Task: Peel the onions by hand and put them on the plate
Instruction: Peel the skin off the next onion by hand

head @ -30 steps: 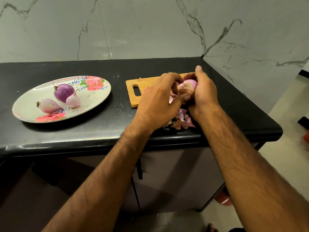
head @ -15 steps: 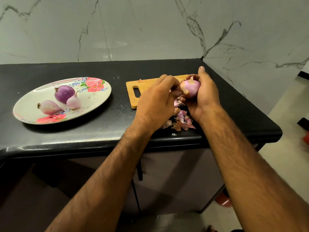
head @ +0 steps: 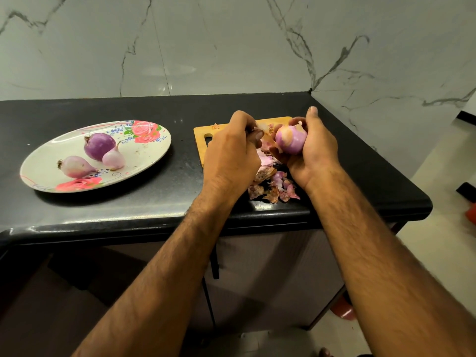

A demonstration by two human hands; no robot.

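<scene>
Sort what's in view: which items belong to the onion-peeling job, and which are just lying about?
Job:
onion, gripped in the right hand
skin scrap, pinched by the left hand
plate holding three peeled onions

Lying about:
cutting board, beneath the hands
peel pile, on the board and counter
red object, on the floor

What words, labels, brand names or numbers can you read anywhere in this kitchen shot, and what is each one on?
None: no readable text shows anywhere in the head view.
Plate: printed roses and blue dots only, no letters.
Cutting board: plain wood, no brand mark visible.
Onion in the right hand: no sticker.
Marble wall: only grey veins.
</scene>
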